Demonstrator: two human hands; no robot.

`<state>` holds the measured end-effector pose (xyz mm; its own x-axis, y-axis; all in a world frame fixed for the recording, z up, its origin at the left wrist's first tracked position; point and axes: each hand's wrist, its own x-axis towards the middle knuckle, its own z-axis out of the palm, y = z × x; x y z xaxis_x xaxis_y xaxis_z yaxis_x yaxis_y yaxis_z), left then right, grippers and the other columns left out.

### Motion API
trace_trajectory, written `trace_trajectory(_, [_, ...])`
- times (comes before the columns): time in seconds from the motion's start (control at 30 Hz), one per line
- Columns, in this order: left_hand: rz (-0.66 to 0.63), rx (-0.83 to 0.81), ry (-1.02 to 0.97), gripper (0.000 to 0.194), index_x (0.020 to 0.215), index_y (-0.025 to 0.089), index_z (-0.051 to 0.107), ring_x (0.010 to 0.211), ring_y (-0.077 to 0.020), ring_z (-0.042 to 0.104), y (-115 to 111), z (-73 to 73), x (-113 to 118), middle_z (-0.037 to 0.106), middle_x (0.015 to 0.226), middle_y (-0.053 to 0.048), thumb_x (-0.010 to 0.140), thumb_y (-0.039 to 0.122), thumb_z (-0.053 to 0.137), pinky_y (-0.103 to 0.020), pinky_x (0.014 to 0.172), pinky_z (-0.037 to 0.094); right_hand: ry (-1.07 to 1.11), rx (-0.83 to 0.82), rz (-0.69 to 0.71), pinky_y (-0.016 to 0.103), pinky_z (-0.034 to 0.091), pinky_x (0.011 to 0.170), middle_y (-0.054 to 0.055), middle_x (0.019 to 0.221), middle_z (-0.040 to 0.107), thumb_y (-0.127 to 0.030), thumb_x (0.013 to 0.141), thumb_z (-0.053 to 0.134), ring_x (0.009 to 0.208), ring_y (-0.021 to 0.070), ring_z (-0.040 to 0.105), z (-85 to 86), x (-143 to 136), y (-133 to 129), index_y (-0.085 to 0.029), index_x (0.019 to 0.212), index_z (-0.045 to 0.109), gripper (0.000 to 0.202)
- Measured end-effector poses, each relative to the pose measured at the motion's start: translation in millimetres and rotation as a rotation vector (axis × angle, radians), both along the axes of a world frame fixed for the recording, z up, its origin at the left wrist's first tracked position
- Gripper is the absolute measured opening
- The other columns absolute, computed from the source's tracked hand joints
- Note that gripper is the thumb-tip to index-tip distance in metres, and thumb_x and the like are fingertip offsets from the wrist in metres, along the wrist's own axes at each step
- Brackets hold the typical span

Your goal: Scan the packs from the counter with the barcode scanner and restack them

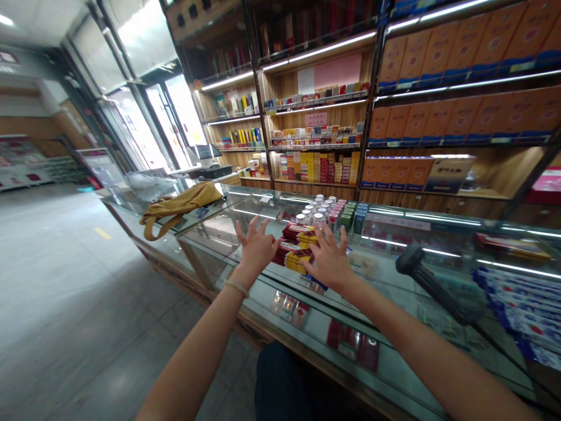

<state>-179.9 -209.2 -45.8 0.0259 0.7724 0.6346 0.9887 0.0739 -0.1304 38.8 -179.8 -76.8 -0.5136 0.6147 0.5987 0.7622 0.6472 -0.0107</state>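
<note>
Tall wooden wall shelving point(508, 166) with lit, stocked tiers stands behind a long glass-topped display counter point(193, 266). A mustard-yellow cloth bag point(188, 204) slumps over the counter's far left part, its strap hanging past the edge. At the right lies a spread of glossy blue-and-white packets point(517, 304), and beside them a black handheld scanner point(438, 286) trailing a cable.

The left hand point(255, 248) is open, fingers raised and spread, its thumb at the left side of the stacked flat packets. The right hand point(331, 257) is likewise open, fingers fanned along their right side. Neither appears to grip anything; whether any fingertips touch cannot be told.

Just beyond the stacks stand small white-capped containers point(318, 219) in rows, with narrow upright pink, green and blue boxes point(347, 216) to their right. The dark-red packets point(279, 254) and yellow packets point(294, 263) sit in layered piles on the counter, between the hands.

The piles look slightly uneven, so a one-sided squeeze could shear the slick wrappers and fan the upper packets out. A forward push might tip the capped containers, while a low sweep of the right forearm could catch the scanner.
</note>
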Motion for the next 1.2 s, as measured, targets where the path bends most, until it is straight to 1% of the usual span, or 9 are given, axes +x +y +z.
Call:
trace_trajectory(0.1, [0.006, 0.008, 0.012, 0.03, 0.079, 0.024, 0.078, 0.148, -0.037, 0.036, -1, -1.0, -1, 0.059, 0.148, -0.011, 0.095, 0.042, 0.06, -0.072, 0.121, -0.003, -0.007, -0.013, -0.003, 0.065, -0.006, 0.122, 0.017, 0.166, 0.032, -0.054, 0.095, 0.054, 0.155, 0.035, 0.019, 2.0, 0, -1, -0.015, 0.115, 0.074, 0.048])
trace_trajectory(0.23, [0.002, 0.034, -0.004, 0.029, 0.107, 0.026, 0.076, 0.149, -0.035, 0.035, -2, -1.5, -1, 0.056, 0.151, -0.012, 0.097, 0.044, 0.056, -0.07, 0.122, -0.002, -0.016, -0.028, -0.005, 0.065, -0.007, 0.122, 0.016, 0.167, 0.031, -0.058, 0.095, 0.053, 0.155, 0.0351, 0.019, 5.2, 3, -2, -0.017, 0.122, 0.072, 0.052])
trace_trajectory(0.3, [0.0, 0.04, -0.022, 0.032, 0.117, 0.027, 0.073, 0.149, -0.0348, 0.036, -2, -0.8, 0, 0.053, 0.153, -0.012, 0.097, 0.045, 0.055, -0.069, 0.122, -0.003, -0.024, -0.034, -0.014, 0.065, -0.006, 0.122, 0.016, 0.167, 0.031, -0.06, 0.096, 0.05, 0.156, 0.0347, 0.017, 6.6, 5, -2, -0.018, 0.124, 0.07, 0.054])
trace_trajectory(0.47, [0.004, 0.031, -0.036, 0.042, 0.133, 0.029, 0.066, 0.15, -0.0362, 0.034, -1, 1.0, 1, 0.049, 0.157, -0.012, 0.098, 0.047, 0.051, -0.069, 0.122, -0.005, -0.045, -0.043, -0.029, 0.065, -0.005, 0.122, 0.018, 0.168, 0.028, -0.065, 0.097, 0.045, 0.156, 0.0352, 0.016, 7.2, 10, -2, -0.019, 0.135, 0.065, 0.063])
trace_trajectory(0.6, [-0.004, 0.043, -0.023, 0.052, 0.148, 0.033, 0.052, 0.154, -0.0352, 0.027, -1, -0.8, 0, 0.04, 0.164, -0.011, 0.1, 0.05, 0.045, -0.068, 0.122, -0.006, -0.052, -0.064, -0.03, 0.066, -0.004, 0.122, 0.019, 0.169, 0.023, -0.069, 0.097, 0.041, 0.157, 0.0356, 0.015, 6.1, 10, -2, -0.021, 0.144, 0.058, 0.069])
trace_trajectory(0.7, [-0.012, 0.04, -0.015, 0.054, 0.153, 0.034, 0.047, 0.156, -0.0345, 0.023, -1, -1.9, 1, 0.034, 0.167, -0.011, 0.101, 0.051, 0.043, -0.068, 0.122, -0.006, -0.061, -0.082, -0.028, 0.067, -0.004, 0.122, 0.018, 0.17, 0.021, -0.07, 0.097, 0.038, 0.157, 0.0353, 0.014, 5.4, 11, -2, -0.023, 0.148, 0.054, 0.071])
trace_trajectory(0.87, [-0.011, 0.052, -0.007, 0.054, 0.152, 0.032, 0.048, 0.156, -0.035, 0.022, 0, 3.4, 9, 0.033, 0.166, -0.013, 0.101, 0.049, 0.044, -0.068, 0.122, -0.004, -0.063, -0.079, -0.032, 0.067, -0.005, 0.122, 0.014, 0.171, 0.02, -0.069, 0.098, 0.038, 0.158, 0.0346, 0.013, 8.2, 20, 2, -0.028, 0.153, 0.047, 0.069])
trace_trajectory(1.03, [-0.021, 0.063, -0.026, 0.053, 0.149, 0.031, 0.052, 0.157, -0.0348, 0.021, 5, 13.5, 31, 0.032, 0.167, -0.012, 0.099, 0.049, 0.048, -0.067, 0.123, -0.005, -0.062, -0.044, -0.064, 0.067, -0.004, 0.122, 0.011, 0.171, 0.021, -0.069, 0.097, 0.039, 0.158, 0.0339, 0.013, 16.7, 41, 9, -0.032, 0.155, 0.042, 0.068])
trace_trajectory(1.2, [-0.064, 0.078, -0.043, 0.052, 0.148, 0.031, 0.053, 0.156, -0.0349, 0.023, 14, 16.7, 56, 0.033, 0.167, -0.012, 0.1, 0.049, 0.048, -0.066, 0.123, -0.004, -0.057, -0.04, -0.098, 0.069, -0.001, 0.122, 0.01, 0.171, 0.021, -0.07, 0.098, 0.038, 0.158, 0.0337, 0.014, 23.5, 65, 14, -0.036, 0.156, 0.04, 0.068])
